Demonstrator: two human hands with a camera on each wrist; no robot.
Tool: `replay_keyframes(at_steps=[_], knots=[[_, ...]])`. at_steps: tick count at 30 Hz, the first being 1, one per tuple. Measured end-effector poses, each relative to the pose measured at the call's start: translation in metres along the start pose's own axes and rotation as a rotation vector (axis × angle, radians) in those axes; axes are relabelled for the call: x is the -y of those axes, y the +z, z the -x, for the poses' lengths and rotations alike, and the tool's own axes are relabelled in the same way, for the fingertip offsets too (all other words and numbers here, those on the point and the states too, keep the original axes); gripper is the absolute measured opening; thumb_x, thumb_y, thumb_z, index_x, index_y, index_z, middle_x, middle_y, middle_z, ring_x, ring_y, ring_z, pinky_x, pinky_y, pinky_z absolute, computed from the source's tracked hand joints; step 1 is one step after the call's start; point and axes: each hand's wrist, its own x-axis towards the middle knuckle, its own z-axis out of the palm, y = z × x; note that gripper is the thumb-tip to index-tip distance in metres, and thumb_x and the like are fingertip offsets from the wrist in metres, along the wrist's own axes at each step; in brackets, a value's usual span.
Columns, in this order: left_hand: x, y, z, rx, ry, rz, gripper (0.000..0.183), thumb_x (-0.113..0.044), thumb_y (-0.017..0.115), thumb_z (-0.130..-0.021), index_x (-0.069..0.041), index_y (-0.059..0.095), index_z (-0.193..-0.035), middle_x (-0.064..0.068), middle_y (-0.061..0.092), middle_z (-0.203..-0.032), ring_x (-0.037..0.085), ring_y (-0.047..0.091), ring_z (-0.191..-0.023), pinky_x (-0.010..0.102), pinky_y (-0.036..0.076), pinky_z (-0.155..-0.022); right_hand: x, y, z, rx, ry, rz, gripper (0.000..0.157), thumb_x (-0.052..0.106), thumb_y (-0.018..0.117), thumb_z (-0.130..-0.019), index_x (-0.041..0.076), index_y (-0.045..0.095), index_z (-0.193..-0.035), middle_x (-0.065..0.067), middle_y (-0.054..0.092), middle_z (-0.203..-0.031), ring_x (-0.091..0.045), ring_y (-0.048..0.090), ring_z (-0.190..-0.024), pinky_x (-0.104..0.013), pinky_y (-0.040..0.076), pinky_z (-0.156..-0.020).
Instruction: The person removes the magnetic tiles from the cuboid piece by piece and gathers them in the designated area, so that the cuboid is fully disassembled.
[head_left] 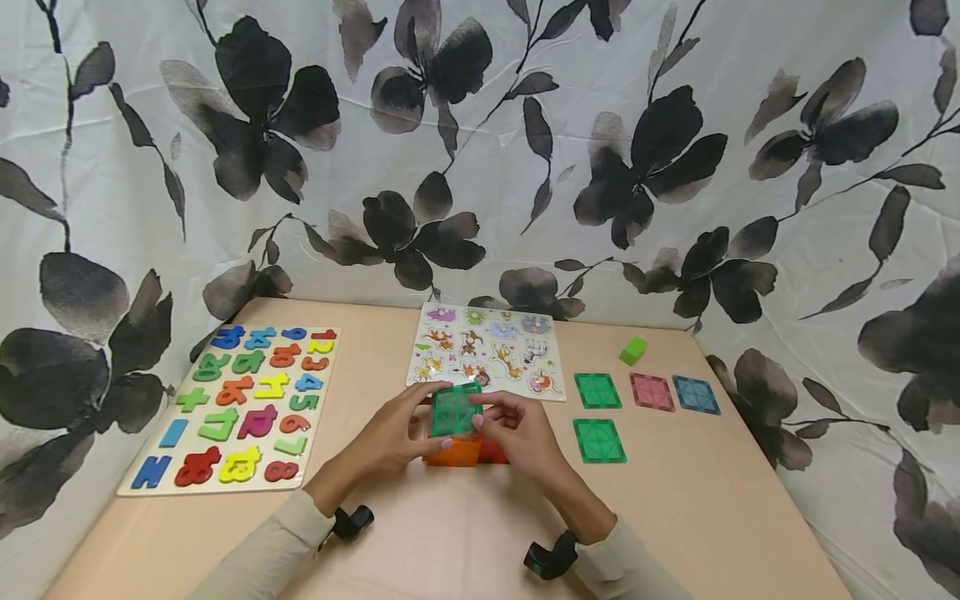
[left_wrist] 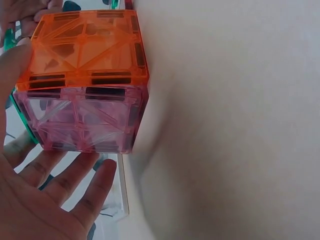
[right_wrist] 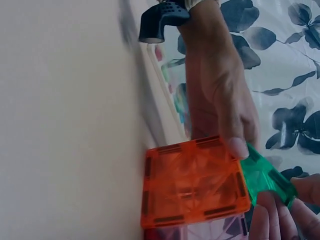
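A box of see-through magnetic tiles stands on the table between the two hands. Its orange tile and red tile face the head camera, and a pink tile forms another side. Above them a green tile slants upward from the box's edge. My left hand holds the box at that edge, thumb by the orange tile's corner, its other fingers spread past the pink side. With thumb and fingers, my right hand pinches the green tile's free edge.
On the left lies a number puzzle board; behind the hands, an animal puzzle board. To the right are two green tiles, a pink tile, a blue tile and a green block. A floral curtain hangs behind.
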Motion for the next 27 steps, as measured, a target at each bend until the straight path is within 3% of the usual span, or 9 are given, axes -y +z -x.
replay_keyframes(at_steps=[7,11,18,22,27], knots=[[0.0,-0.001,-0.001,0.009,0.009,0.021,0.081,-0.037,0.088,-0.088,-0.019,0.048,-0.157,0.008,0.055,-0.157,0.036,0.055,-0.142,0.063,0.047,-0.116,0.011,-0.005,0.005,-0.074,0.001,-0.056,0.029,0.004,0.07,-0.101,0.011,0.075,-0.129,-0.018,0.073,-0.099,-0.037,0.075,-0.088,-0.029,0.066,-0.083],[0.0,-0.003,0.001,0.019,0.011,0.049,0.082,-0.034,0.087,-0.088,-0.017,0.047,-0.157,0.008,0.053,-0.159,0.037,0.055,-0.143,0.061,0.05,-0.114,0.015,-0.021,0.009,-0.137,-0.027,-0.062,0.03,0.003,0.069,-0.102,0.011,0.074,-0.13,-0.021,0.07,-0.1,-0.033,0.075,-0.085,-0.03,0.066,-0.082],[0.003,-0.003,0.002,0.027,0.006,0.063,0.082,-0.035,0.087,-0.089,-0.019,0.047,-0.158,0.007,0.05,-0.162,0.039,0.053,-0.145,0.062,0.05,-0.114,0.007,-0.074,0.025,-0.196,-0.041,0.002,0.036,0.004,0.068,-0.102,0.008,0.068,-0.138,-0.025,0.069,-0.111,-0.023,0.078,-0.093,-0.029,0.066,-0.086],[0.003,-0.003,0.002,0.031,0.002,0.071,0.082,-0.035,0.086,-0.089,-0.019,0.047,-0.158,0.008,0.049,-0.162,0.04,0.054,-0.144,0.064,0.049,-0.114,-0.008,-0.111,0.038,-0.259,-0.008,0.077,0.037,0.002,0.064,-0.104,0.005,0.066,-0.141,-0.025,0.068,-0.112,-0.016,0.078,-0.091,-0.032,0.066,-0.087],[0.004,-0.003,0.002,0.033,0.004,0.08,0.082,-0.034,0.086,-0.089,-0.018,0.046,-0.158,0.008,0.05,-0.162,0.041,0.055,-0.143,0.063,0.05,-0.114,-0.033,-0.159,0.06,-0.329,0.044,0.171,0.038,0.0,0.061,-0.105,0.003,0.064,-0.143,-0.026,0.07,-0.112,-0.019,0.079,-0.093,-0.032,0.066,-0.088]])
